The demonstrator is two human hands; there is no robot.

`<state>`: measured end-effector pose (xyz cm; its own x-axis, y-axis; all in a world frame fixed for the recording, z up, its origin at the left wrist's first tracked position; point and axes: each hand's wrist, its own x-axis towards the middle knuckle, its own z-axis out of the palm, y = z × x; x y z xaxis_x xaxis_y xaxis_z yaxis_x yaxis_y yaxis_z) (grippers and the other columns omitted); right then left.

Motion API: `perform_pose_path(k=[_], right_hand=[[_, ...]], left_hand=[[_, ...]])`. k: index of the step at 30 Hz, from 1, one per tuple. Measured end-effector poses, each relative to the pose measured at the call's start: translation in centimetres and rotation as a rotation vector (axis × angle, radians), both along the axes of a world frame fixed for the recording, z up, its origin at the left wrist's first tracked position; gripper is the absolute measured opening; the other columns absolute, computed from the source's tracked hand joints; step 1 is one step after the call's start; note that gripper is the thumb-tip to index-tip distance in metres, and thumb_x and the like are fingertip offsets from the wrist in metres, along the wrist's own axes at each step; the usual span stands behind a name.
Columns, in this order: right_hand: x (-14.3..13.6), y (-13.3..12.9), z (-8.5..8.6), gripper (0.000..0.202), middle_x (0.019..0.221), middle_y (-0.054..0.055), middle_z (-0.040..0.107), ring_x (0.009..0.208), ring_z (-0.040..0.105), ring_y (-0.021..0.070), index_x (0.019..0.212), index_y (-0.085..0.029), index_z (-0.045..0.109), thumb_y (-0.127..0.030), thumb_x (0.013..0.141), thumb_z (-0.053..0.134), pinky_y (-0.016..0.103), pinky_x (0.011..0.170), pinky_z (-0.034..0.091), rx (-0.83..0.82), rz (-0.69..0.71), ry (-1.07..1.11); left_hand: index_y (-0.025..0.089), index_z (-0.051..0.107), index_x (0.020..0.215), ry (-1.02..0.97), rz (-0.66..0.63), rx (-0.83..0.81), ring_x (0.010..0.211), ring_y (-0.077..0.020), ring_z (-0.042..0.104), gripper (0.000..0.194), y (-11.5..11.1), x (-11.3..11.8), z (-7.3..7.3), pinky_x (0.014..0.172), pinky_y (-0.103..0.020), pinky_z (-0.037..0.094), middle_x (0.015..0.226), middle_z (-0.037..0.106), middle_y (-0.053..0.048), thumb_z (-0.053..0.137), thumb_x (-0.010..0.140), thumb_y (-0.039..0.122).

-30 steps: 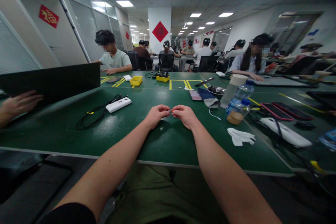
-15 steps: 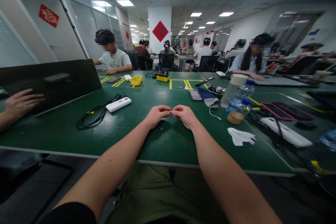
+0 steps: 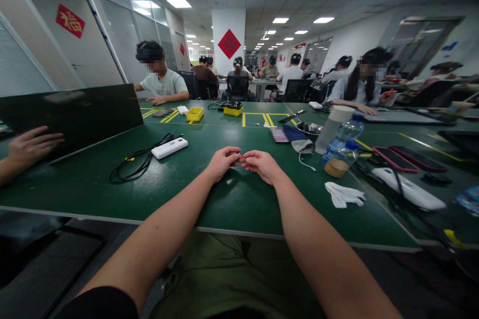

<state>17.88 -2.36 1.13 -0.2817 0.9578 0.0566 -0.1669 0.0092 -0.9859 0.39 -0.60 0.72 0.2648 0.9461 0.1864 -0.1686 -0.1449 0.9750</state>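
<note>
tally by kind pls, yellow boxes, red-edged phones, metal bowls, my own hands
Yellow boxes: 2
Red-edged phones: 2
Metal bowl: 1
Your left hand and right hand: 2
Total: 7, leaving out the small thing between your hands, too tiny to tell its parts

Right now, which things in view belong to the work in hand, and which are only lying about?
In the work:
tiny orange-tinted piece, too small to identify
bare left hand and bare right hand, meeting at it

Apparently just lying about:
white oblong device
crumpled white cloth
clear plastic bottle with brown liquid
</note>
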Motion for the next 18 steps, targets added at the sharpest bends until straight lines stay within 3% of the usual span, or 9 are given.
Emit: perform_pose_path(k=[10, 18], right_hand=[[-0.05, 0.0, -0.02, 0.015, 0.094, 0.01, 0.071, 0.072, 0.068, 0.0148, 0.089, -0.015, 0.062, -0.017, 0.074, 0.064, 0.025, 0.061, 0.053, -0.057, 0.036, -0.001], [-0.01, 0.15, -0.01, 0.015, 0.087, 0.009, 0.071, 0.064, 0.066, 0.013, 0.088, -0.016, 0.062, -0.018, 0.074, 0.064, 0.025, 0.057, 0.053, -0.055, 0.029, -0.017]], left_hand=[[0.015, 0.067, 0.105, 0.128, 0.039, 0.09, 0.067, -0.0113, 0.059, 0.036, 0.2, -0.15, -0.15, 0.064, -0.025, 0.05, 0.083, 0.065, -0.004, 0.067, 0.07, 0.021], [0.011, 0.064, 0.104, -0.083, 0.092, -0.101, 0.066, -0.0109, 0.062, 0.034, 0.87, -0.35, -0.38, 0.068, -0.027, 0.051, 0.083, 0.065, -0.006, 0.063, 0.071, 0.015]])
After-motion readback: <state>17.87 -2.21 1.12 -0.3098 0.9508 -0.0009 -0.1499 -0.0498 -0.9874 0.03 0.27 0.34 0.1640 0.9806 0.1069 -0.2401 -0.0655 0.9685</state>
